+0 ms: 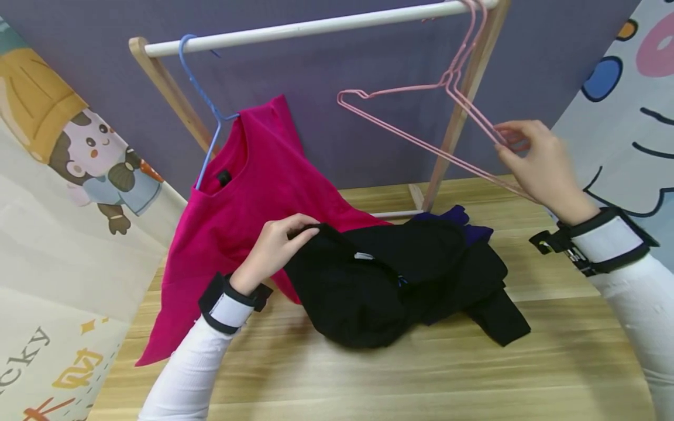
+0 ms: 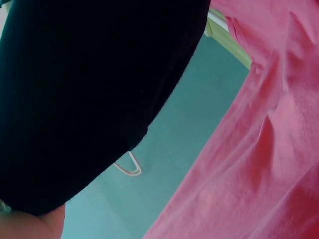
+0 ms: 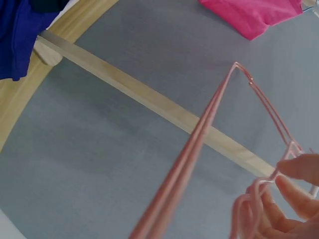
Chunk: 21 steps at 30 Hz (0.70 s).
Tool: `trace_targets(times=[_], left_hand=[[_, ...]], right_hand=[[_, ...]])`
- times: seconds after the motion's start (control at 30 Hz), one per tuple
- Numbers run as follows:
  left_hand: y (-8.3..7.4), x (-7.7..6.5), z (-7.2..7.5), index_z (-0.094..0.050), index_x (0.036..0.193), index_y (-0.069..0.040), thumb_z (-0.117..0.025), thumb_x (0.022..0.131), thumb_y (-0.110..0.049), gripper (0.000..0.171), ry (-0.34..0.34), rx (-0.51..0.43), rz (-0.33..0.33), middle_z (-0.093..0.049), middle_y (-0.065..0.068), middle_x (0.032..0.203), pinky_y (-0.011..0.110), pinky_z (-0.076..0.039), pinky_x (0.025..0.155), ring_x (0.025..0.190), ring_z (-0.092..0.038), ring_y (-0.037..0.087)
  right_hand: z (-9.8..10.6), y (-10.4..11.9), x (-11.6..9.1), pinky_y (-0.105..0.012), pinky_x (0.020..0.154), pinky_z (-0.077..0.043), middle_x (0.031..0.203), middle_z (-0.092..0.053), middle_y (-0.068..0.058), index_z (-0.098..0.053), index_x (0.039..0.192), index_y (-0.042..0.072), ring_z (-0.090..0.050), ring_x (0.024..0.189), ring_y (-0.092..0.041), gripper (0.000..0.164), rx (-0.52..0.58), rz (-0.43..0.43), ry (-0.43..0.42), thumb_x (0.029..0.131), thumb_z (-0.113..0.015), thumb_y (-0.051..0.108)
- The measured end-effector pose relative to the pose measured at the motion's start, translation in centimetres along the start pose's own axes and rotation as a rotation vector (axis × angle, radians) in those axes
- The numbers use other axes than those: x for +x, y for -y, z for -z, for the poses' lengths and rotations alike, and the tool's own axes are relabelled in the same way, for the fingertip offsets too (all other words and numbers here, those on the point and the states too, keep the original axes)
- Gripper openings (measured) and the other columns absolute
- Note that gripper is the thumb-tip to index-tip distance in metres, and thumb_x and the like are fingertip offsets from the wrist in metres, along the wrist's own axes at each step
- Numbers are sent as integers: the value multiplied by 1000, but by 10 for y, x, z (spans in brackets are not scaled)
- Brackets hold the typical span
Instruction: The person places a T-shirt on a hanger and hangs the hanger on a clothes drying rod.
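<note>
My left hand [image 1: 274, 248] pinches the edge of a black garment [image 1: 358, 310] between thumb and fingers. A small white label shows inside its opening. The rest of the black cloth lies bunched on the table. In the left wrist view the black garment [image 2: 89, 89] fills the upper left, with the thumb at the bottom corner. Over on the right, my right hand [image 1: 542, 166] grips the shoulder of two pink hangers [image 1: 405, 89] that hang together from the rail. The right wrist view shows the fingers around the wires of the pink hangers [image 3: 204, 129].
A magenta shirt [image 1: 274, 175] hangs on a blue hanger [image 1: 198, 85] at the left of the white rail [image 1: 316, 26]. Wooden posts [image 1: 447, 146] support the rail. A dark blue garment [image 1: 476, 234] lies partly under the black one on the wooden table [image 1: 326, 386].
</note>
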<state>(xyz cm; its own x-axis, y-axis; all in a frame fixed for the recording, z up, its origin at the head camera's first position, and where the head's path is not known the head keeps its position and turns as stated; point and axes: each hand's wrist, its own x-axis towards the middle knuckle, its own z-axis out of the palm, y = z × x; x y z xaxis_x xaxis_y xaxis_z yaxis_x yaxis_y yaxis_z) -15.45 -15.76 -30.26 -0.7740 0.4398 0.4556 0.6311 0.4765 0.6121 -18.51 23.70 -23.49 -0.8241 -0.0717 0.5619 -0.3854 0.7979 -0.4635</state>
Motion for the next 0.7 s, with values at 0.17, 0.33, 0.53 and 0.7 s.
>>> trace_targets(times=[0.17,0.33,0.53,0.7], left_hand=[[0,-1,-3,-65,93,-5,-63,82,-9,12,8,0,2,-66,2,84,24,-48,69,72,-58,9],[0,-2,-5,-65,93,-4,-64,81,-8,12,1,6,5,-66,3,84,25,-48,69,73,-59,10],[2,-4,-6,-66,93,-5,-64,81,-8,13,11,19,24,-66,2,85,26,-48,72,76,-59,10],[3,-6,-7,-66,93,-5,-65,80,-8,13,17,24,29,-66,3,85,27,-48,73,75,-59,11]], right_hand=[[-4,-5,2,-8,66,-31,98,-55,-19,-53,117,-2,-36,74,17,31,10,-4,-12,88,-50,7],[-10,-1,6,-6,66,-30,94,-53,-22,-56,111,-5,-43,75,5,27,-27,27,-92,85,-53,2],[-14,1,8,-29,64,-37,88,-53,-27,-58,98,-14,-54,76,-37,19,-136,141,-185,83,-49,-5],[-15,1,13,-32,61,-32,84,-53,-26,-57,95,-14,-49,71,-28,20,-126,112,-201,87,-51,2]])
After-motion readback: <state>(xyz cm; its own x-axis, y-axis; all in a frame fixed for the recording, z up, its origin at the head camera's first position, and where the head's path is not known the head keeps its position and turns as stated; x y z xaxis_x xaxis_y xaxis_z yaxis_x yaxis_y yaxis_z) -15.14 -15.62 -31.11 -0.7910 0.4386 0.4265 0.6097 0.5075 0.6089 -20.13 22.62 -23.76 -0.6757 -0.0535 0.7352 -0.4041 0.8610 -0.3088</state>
